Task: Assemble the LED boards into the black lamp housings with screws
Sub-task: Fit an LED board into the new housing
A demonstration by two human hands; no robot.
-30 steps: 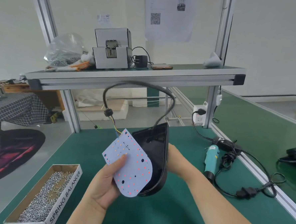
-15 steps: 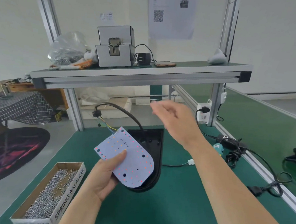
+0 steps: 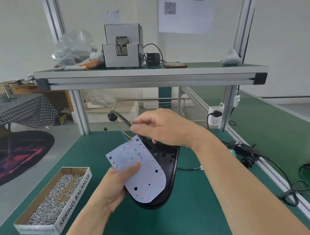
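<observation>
The LED board (image 3: 143,173) was white, dotted with red and orange points and a few dark holes. Yellow, blue and green wires (image 3: 123,131) joined it to a black cable (image 3: 121,117). The lamp housing (image 3: 172,160) was glossy black, and the counter (image 3: 180,222) was dark green. Silvery screws (image 3: 54,202) filled a brown box (image 3: 76,198) whose white side was lettered in black.

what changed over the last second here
The right hand let go of the black housing, lifted away, then came down and now pinches the black cable above the LED board. The housing, upright before, now lies on the green mat with its open side up. The left hand still grips the board, thumb on its face; the box of screws has not moved.
</observation>
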